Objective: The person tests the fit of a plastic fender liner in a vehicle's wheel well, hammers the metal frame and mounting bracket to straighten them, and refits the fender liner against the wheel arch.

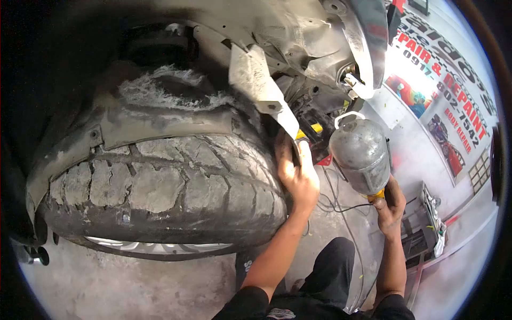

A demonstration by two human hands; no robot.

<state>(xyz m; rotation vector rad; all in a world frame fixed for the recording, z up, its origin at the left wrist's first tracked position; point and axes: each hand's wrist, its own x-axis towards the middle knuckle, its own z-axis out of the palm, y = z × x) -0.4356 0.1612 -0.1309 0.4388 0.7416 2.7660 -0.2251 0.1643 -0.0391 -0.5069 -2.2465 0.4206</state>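
My left hand (pixel 300 173) is closed around the lower end of a pale, dusty metal flap (pixel 261 80) beside the tyre, with a yellow piece (pixel 310 131) just past the fingertips. On the right, my right hand (pixel 389 207) grips the yellow lower part (pixel 376 195) of a grey, rounded metal canister (pixel 361 154). A white curved hook or tube (pixel 349 116) tops the canister. The large tyre (pixel 160 186), caked with dried dirt, fills the left of the view under the wheel arch.
Bare body metal (pixel 304 32) overhangs at the top. A black cable (pixel 344 209) runs over the floor (pixel 106 282). A printed banner (pixel 442 80) covers the right wall, above a metal rack (pixel 421 234). My bent knee (pixel 336 261) shows below.
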